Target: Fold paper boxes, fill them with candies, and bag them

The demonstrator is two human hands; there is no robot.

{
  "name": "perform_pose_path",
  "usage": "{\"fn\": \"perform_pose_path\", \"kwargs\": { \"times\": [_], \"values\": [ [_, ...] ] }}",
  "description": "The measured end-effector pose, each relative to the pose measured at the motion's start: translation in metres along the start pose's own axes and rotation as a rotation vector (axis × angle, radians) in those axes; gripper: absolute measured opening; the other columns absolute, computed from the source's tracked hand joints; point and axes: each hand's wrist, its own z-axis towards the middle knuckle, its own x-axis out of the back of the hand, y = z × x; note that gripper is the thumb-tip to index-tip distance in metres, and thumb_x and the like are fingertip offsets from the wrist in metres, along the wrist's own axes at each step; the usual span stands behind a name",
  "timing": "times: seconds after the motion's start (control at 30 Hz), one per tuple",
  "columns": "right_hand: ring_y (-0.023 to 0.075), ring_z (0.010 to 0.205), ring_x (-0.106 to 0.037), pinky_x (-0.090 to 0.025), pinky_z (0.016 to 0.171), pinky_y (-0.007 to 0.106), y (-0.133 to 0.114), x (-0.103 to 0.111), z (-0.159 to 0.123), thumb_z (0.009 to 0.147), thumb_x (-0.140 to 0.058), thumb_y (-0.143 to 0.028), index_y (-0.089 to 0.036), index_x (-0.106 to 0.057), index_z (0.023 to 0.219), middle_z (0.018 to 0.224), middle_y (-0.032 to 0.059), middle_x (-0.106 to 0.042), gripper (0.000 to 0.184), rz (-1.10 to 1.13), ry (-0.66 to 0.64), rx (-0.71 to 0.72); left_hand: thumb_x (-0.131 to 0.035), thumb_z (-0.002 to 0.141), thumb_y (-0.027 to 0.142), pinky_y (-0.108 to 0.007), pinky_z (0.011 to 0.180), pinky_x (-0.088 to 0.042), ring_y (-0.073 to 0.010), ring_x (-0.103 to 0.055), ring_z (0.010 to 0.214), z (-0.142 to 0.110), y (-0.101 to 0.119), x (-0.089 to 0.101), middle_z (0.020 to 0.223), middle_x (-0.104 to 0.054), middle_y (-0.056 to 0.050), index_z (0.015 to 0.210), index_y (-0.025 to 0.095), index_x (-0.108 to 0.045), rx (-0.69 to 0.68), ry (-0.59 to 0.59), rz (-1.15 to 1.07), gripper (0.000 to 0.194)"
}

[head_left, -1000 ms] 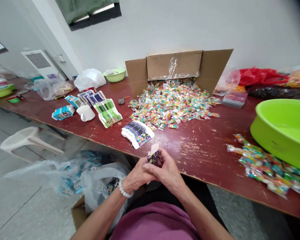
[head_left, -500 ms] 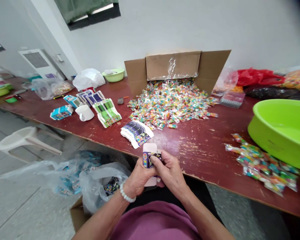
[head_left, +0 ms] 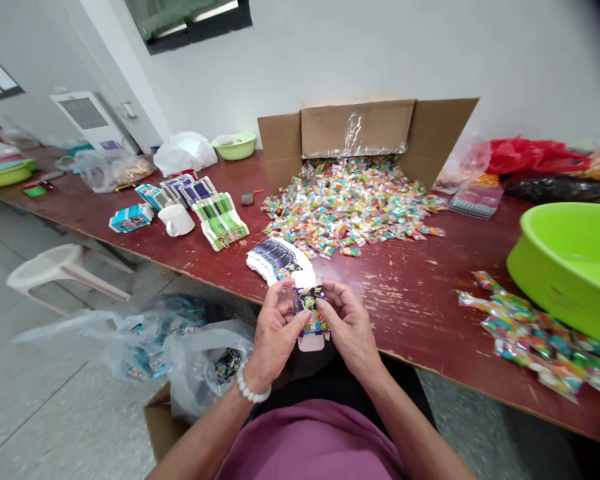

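Both hands hold a small purple printed carton [head_left: 310, 313] with white end flaps, just in front of the table's near edge. My left hand [head_left: 275, 333] grips its left side with thumb and fingers, a white bead bracelet on the wrist. My right hand [head_left: 347, 327] pinches its right side. A fanned stack of flat purple cartons [head_left: 275, 257] lies on the red-brown table [head_left: 400, 300] just beyond the hands. Farther back a big heap of colourful wrapped candies [head_left: 350, 203] spills from an open cardboard box [head_left: 360, 130].
A lime green basin [head_left: 570, 263] and a smaller candy pile [head_left: 540, 333] sit at right. Green flat cartons [head_left: 220, 223], a white mug [head_left: 176, 220] and blue boxes [head_left: 130, 217] lie at left. Plastic bags [head_left: 200, 367] and a white stool [head_left: 65, 270] are on the floor at left.
The carton has been turned from edge-on to face-up and lifted slightly toward the table edge. Both hands have shifted their hold on it, fingers now at its sides.
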Motion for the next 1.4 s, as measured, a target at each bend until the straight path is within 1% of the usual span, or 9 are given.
{"fn": "perform_pose_path", "kwargs": {
  "times": [0.17,0.37,0.57,0.7,0.77,0.87,0.97,1.27,1.4],
  "values": [
    [0.0176,0.085,-0.066,-0.053,0.076,0.028,-0.001,0.007,0.001,0.087,-0.067,-0.035,-0.023,-0.063,0.115,0.098,0.0030,-0.071,0.031,-0.045,-0.041,0.011,-0.077,0.074,0.027,-0.026,0.072,-0.056,-0.0164,-0.067,0.079,0.003,0.005,0.006,0.093,-0.072,-0.002,0.116,0.023,-0.055,0.050,-0.083,0.038,0.048],
    [0.0157,0.067,-0.059,-0.049,0.063,0.026,-0.006,0.016,0.010,0.080,-0.073,-0.046,-0.018,-0.070,0.079,0.075,0.0024,-0.068,0.029,-0.106,-0.058,-0.081,-0.072,0.080,0.032,-0.021,0.061,-0.051,-0.0124,-0.060,0.067,0.001,0.003,0.009,0.082,-0.068,0.000,0.104,0.021,-0.060,0.119,-0.084,0.094,0.030],
    [0.0160,0.071,-0.062,-0.051,0.066,0.027,-0.009,0.021,0.013,0.071,-0.081,-0.044,-0.019,-0.071,0.101,0.078,0.0008,-0.069,0.040,-0.003,-0.171,-0.167,-0.071,0.082,0.031,-0.022,0.070,-0.049,-0.0135,-0.061,0.079,0.000,-0.004,0.016,0.091,-0.068,-0.001,0.099,0.019,-0.063,0.017,-0.113,0.200,0.022],
    [0.0167,0.072,-0.061,-0.050,0.065,0.026,-0.005,0.024,0.008,0.078,-0.076,-0.041,-0.018,-0.073,0.082,0.077,0.0024,-0.069,0.024,-0.120,-0.193,-0.113,-0.078,0.077,0.030,-0.022,0.068,-0.051,-0.0122,-0.062,0.072,-0.003,-0.003,0.015,0.085,-0.066,0.002,0.107,0.023,-0.049,0.062,-0.056,0.081,0.042],
    [0.0170,0.071,-0.061,-0.050,0.064,0.027,-0.003,0.025,0.005,0.081,-0.074,-0.040,-0.019,-0.073,0.082,0.078,0.0025,-0.069,0.021,-0.152,-0.149,-0.072,-0.078,0.077,0.035,-0.023,0.066,-0.053,-0.0129,-0.065,0.073,-0.006,-0.001,0.013,0.087,-0.066,0.002,0.112,0.025,-0.045,0.184,-0.065,-0.036,0.049],
    [0.0173,0.070,-0.063,-0.050,0.063,0.027,-0.004,0.024,0.002,0.086,-0.068,-0.039,-0.020,-0.073,0.088,0.083,0.0037,-0.070,0.020,-0.255,-0.160,-0.026,-0.062,0.086,0.055,-0.027,0.056,-0.054,-0.0159,-0.067,0.062,-0.008,-0.002,0.010,0.086,-0.068,-0.003,0.111,0.021,-0.050,0.422,-0.216,-0.147,0.043],
    [0.0180,0.073,-0.064,-0.049,0.066,0.027,-0.009,0.023,0.002,0.090,-0.064,-0.041,-0.019,-0.072,0.088,0.083,0.0041,-0.070,0.023,-0.355,-0.243,0.018,-0.048,0.087,0.069,-0.025,0.042,-0.048,-0.0154,-0.061,0.043,-0.008,-0.007,0.009,0.071,-0.066,-0.004,0.106,0.017,-0.057,0.528,-0.231,-0.171,0.056],
    [0.0154,0.059,-0.063,-0.049,0.057,0.026,-0.014,0.019,0.009,0.083,-0.070,-0.040,-0.016,-0.070,0.085,0.072,0.0025,-0.071,0.024,-0.216,-0.254,-0.174,-0.043,0.083,0.079,-0.022,0.037,-0.045,-0.0141,-0.058,0.039,-0.007,-0.012,0.008,0.061,-0.065,-0.007,0.079,0.011,-0.063,0.470,-0.172,-0.012,0.070],
    [0.0158,0.059,-0.063,-0.049,0.056,0.025,-0.016,0.020,0.007,0.082,-0.070,-0.039,-0.016,-0.069,0.081,0.070,0.0029,-0.071,0.024,-0.240,-0.227,-0.173,-0.044,0.082,0.079,-0.023,0.038,-0.045,-0.0148,-0.058,0.039,-0.009,-0.014,0.008,0.061,-0.065,-0.006,0.081,0.011,-0.063,0.465,-0.173,0.004,0.071]
  ]
}}
